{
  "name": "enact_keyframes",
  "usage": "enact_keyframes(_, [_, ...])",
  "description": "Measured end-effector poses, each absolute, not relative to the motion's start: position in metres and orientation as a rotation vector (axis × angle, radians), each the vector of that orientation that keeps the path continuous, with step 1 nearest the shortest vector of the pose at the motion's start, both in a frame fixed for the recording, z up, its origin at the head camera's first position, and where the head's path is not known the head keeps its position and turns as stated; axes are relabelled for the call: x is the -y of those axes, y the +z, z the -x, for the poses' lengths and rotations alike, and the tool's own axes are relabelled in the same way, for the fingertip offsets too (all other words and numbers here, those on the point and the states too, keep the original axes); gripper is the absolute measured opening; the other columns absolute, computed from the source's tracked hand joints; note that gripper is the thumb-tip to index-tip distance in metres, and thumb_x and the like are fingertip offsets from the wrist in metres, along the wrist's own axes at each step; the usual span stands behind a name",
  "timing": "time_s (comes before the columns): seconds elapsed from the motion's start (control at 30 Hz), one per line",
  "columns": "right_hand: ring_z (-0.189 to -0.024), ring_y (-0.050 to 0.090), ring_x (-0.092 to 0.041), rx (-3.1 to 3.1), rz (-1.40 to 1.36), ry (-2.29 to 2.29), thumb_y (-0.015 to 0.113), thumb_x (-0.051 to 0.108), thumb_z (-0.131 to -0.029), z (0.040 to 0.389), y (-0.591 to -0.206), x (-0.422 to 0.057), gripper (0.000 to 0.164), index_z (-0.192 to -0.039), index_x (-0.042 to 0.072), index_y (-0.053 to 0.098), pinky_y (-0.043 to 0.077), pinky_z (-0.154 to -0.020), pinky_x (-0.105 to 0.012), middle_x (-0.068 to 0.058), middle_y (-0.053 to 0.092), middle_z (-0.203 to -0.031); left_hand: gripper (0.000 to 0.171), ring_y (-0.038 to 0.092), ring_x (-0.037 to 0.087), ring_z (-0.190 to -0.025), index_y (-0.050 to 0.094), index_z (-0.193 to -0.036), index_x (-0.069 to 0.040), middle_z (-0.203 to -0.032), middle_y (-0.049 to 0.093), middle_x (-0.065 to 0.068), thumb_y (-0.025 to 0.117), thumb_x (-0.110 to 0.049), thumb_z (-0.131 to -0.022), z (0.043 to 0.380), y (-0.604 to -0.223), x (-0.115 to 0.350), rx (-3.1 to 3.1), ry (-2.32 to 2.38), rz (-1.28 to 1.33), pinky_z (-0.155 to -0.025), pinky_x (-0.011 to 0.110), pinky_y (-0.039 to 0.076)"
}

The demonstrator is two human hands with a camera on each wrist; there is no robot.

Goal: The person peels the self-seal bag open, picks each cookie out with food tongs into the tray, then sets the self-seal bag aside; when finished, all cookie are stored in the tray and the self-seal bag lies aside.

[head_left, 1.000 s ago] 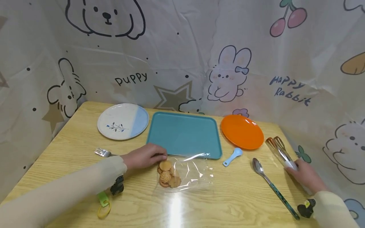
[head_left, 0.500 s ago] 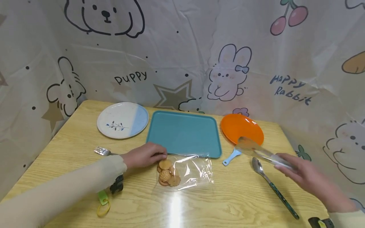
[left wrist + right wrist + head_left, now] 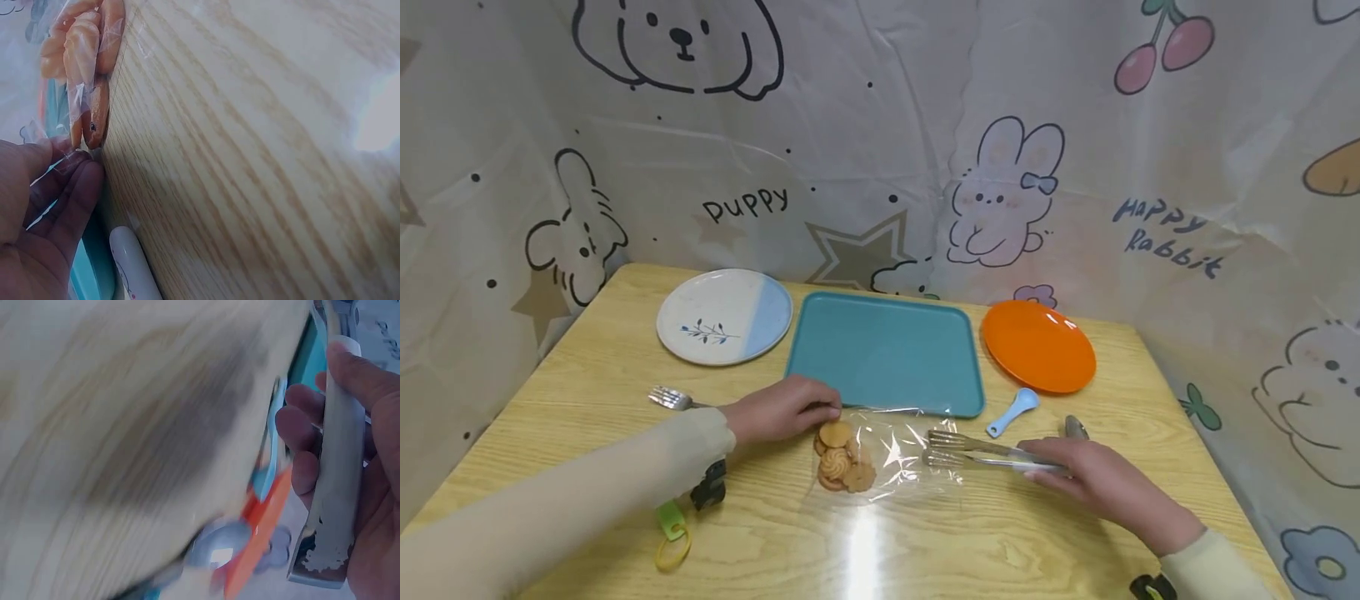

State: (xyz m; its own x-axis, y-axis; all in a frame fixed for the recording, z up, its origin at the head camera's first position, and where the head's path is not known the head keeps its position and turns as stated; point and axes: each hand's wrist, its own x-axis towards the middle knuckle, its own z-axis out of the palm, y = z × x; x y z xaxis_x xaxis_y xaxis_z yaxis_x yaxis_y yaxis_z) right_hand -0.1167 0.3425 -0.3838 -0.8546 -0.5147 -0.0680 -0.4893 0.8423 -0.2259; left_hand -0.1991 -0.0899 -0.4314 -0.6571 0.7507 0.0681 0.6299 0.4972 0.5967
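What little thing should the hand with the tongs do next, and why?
Probably the right hand should ease the tongs toward the cookies. The tips are at one end of the clear bag, while the cookies lie at the other end, where the left hand pinches the plastic.

Head cam | fork (image 3: 672, 399) hndl hid. by L hand (image 3: 781, 411) | spoon (image 3: 1076, 428) ditto, R hand (image 3: 1101, 477)

Your left hand (image 3: 782, 408) gripped a corner of the clear bag (image 3: 895, 467) of cookies (image 3: 837, 462); your right hand (image 3: 1101, 479) held metal tongs (image 3: 988, 448), tips at its opposite end, near the teal tray (image 3: 887, 350).
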Motion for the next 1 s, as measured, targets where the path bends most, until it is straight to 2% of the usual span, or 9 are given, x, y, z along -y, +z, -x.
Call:
enact_keyframes(0.13, [-0.096, 0.062, 0.003, -2.783, 0.879, -0.429, 0.055, 0.046, -0.096, 0.125, -0.393, -0.328, 0.04, -0.124, 0.021, 0.065, 0.054, -0.086, -0.032, 0.011, 0.07, -0.115, 0.021, 0.046, 0.004, -0.067, 0.062, -0.081, -0.017, -0.074, 0.059, -0.003, 0.054, -0.021, -0.1, 0.199, -0.43, 0.09, -2.532, 0.879, -1.191, -0.069, 0.022, 0.043])
enact_keyframes(0.37, [-0.098, 0.061, 0.001, -2.632, 0.948, -0.573, 0.057, 0.042, -0.096, 0.137, -0.398, -0.307, 0.044, -0.128, 0.014, 0.062, 0.053, -0.087, -0.026, 0.002, 0.069, -0.119, 0.021, 0.044, 0.004, -0.066, 0.06, -0.081, -0.019, -0.074, 0.059, -0.002, 0.053, -0.022, -0.101, 0.2, -0.429, 0.088, -2.533, 0.859, -1.206, -0.068, 0.022, 0.042])
enact_keyframes(0.6, [-0.089, 0.059, 0.0, -2.413, 0.984, -0.737, 0.056, 0.037, -0.098, 0.153, -0.408, -0.293, 0.036, -0.127, 0.017, 0.061, 0.049, -0.084, -0.022, 0.006, 0.069, -0.112, 0.021, 0.044, 0.003, -0.065, 0.061, -0.082, -0.02, -0.072, 0.056, -0.007, 0.051, -0.022, -0.101, 0.201, -0.43, 0.088, -2.543, 0.839, -1.239, -0.067, 0.022, 0.041])
enact_keyframes(0.8, [-0.092, 0.06, 0.0, -2.301, 0.927, -0.769, 0.059, 0.039, -0.096, 0.166, -0.412, -0.284, 0.03, -0.121, 0.022, 0.064, 0.049, -0.086, -0.021, 0.006, 0.069, -0.111, 0.021, 0.044, 0.003, -0.066, 0.061, -0.082, -0.02, -0.073, 0.055, -0.009, 0.052, -0.022, -0.101, 0.2, -0.431, 0.089, -2.555, 0.824, -1.247, -0.068, 0.022, 0.042])
enact_keyframes(0.93, [-0.088, 0.06, 0.0, -2.247, 0.935, -0.792, 0.061, 0.039, -0.094, 0.172, -0.412, -0.276, 0.031, -0.121, 0.023, 0.066, 0.05, -0.082, -0.021, 0.006, 0.071, -0.108, 0.02, 0.044, 0.003, -0.066, 0.061, -0.082, -0.017, -0.072, 0.055, -0.007, 0.052, -0.02, -0.101, 0.199, -0.43, 0.089, -2.562, 0.826, -1.272, -0.068, 0.022, 0.042])
enact_keyframes(1.0, [-0.074, 0.059, -0.001, -2.21, 0.921, -0.814, 0.062, 0.038, -0.094, 0.173, -0.412, -0.275, 0.03, -0.119, 0.024, 0.067, 0.052, -0.071, -0.022, 0.005, 0.072, -0.1, 0.02, 0.044, 0.003, -0.066, 0.061, -0.083, -0.017, -0.072, 0.055, -0.007, 0.052, -0.019, -0.101, 0.199, -0.429, 0.09, -2.559, 0.831, -1.279, -0.068, 0.022, 0.042])
